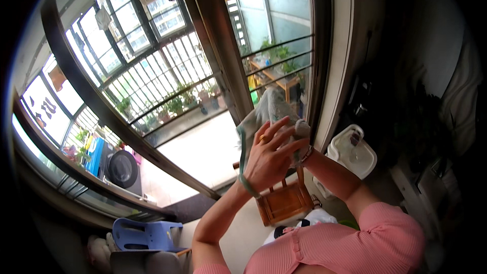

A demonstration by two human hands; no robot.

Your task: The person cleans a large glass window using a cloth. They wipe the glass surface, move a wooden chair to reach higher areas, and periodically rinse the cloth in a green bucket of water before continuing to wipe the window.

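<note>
A pale, thin cloth with a green edge band hangs in front of me, before the glass door. My left hand, with a ring on one finger, lies against it with its fingers stretched and spread. The green band runs down beside this hand to the wrist. My right forearm reaches in from the right, with a bracelet at the wrist. Behind the cloth and my left hand, my right hand is mostly hidden, so its grip does not show. A bunched white part of the cloth sits above the right wrist.
Below my hands stands a wooden chair. A white plastic bin is at the right, a blue plastic chair at the lower left. Beyond the sliding door frame lies a balcony with plants, railings and a washing machine.
</note>
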